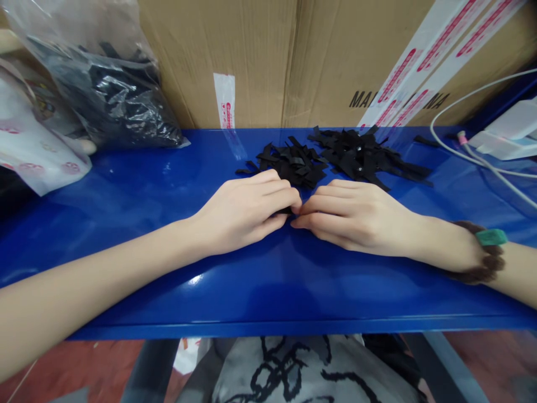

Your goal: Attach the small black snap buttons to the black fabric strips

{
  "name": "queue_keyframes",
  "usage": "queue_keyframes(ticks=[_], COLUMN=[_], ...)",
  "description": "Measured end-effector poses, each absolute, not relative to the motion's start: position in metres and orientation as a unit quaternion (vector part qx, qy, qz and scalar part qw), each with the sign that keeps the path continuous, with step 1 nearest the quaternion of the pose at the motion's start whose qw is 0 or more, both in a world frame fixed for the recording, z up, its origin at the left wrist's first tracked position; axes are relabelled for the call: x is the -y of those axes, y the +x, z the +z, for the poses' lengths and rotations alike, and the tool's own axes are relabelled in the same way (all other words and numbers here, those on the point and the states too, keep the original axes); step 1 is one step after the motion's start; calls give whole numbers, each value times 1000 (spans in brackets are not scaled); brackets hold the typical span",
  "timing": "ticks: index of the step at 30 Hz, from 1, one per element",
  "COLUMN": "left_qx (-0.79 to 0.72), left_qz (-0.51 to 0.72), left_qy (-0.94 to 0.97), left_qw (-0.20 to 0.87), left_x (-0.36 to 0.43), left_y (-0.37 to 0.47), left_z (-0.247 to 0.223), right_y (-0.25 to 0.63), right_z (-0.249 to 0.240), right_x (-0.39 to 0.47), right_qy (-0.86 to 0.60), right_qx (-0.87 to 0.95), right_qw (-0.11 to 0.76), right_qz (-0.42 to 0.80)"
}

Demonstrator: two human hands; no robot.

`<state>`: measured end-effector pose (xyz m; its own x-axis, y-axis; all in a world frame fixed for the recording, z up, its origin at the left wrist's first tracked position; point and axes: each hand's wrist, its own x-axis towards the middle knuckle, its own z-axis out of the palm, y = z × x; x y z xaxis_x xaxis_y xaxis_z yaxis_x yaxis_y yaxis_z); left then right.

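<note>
My left hand [255, 207] is closed, with a small bit of black fabric strip [285, 211] showing between its thumb and fingers. Right up against it, my right hand [352, 215] has its fingers pinched together; whatever is between them is hidden. A brown fuzzy band with a green piece [490, 237] circles my right wrist. Just beyond my hands lie two heaps of short black strips: a left heap [296, 162], and a right heap [361, 154] where a few small shiny round bits show among the strips.
A large cardboard box [251, 50] stands along the back of the blue table [168, 291]. At the left are a clear plastic bag of black material [121, 95] and a white printed bag [42, 145]. A white cable [438, 123] and a white plastic object [509, 131] lie at the right.
</note>
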<state>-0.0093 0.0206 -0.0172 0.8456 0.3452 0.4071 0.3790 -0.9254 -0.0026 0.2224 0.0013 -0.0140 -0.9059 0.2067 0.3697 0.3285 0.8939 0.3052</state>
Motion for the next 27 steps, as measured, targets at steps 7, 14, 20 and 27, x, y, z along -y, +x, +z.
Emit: queue_keyframes(ticks=[7, 14, 20, 27], left_qx=[191, 199, 198, 195], left_qz=[-166, -144, -146, -147], left_qy=[-967, -969, -969, -970], left_qw=[31, 21, 19, 21], left_x=[-20, -20, -20, -20], left_y=[-8, -7, -7, -8], left_z=[-16, -15, -15, -14], right_y=[222, 222, 221, 222], right_z=[-14, -15, -15, -16], right_x=[-1, -2, -2, -3], right_qy=[-139, -147, -150, -142], right_qx=[961, 961, 962, 962], right_qw=[168, 164, 167, 177], right_qz=[-169, -170, -157, -150])
